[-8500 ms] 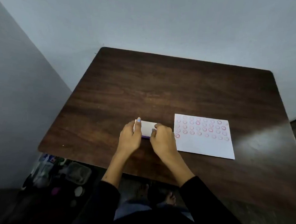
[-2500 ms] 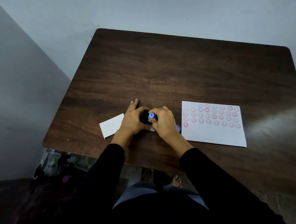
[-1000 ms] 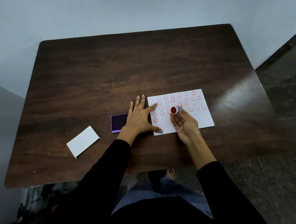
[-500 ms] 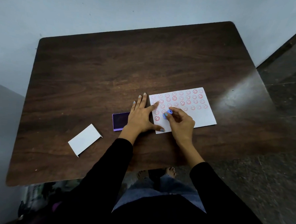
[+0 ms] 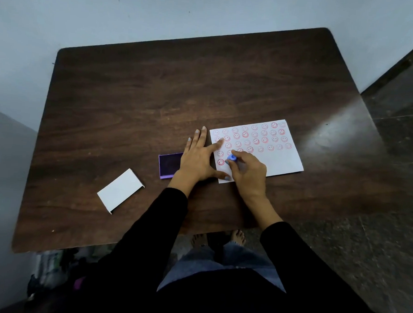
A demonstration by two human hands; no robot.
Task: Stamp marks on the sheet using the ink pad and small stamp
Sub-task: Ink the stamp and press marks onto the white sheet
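Observation:
A white sheet (image 5: 282, 160) with several rows of red smiley marks lies on the dark wooden table (image 5: 156, 94). My right hand (image 5: 247, 173) pinches a small blue stamp (image 5: 231, 158) and holds it upright, pressed down on the sheet's near left part. My left hand (image 5: 199, 156) lies flat with fingers spread, its index finger and thumb resting on the sheet's left edge. The purple ink pad (image 5: 169, 165) sits uncovered just left of that hand, partly hidden by it.
The ink pad's white lid (image 5: 120, 190) lies apart at the left near the table's front edge. A grey wall runs behind and to the left. Dark floor shows on the right, and my feet (image 5: 218, 239) stand under the front edge.
The lid came off the ink pad and was set down at the left. My right hand inked the stamp, carried it over the sheet and turned it face down onto the paper.

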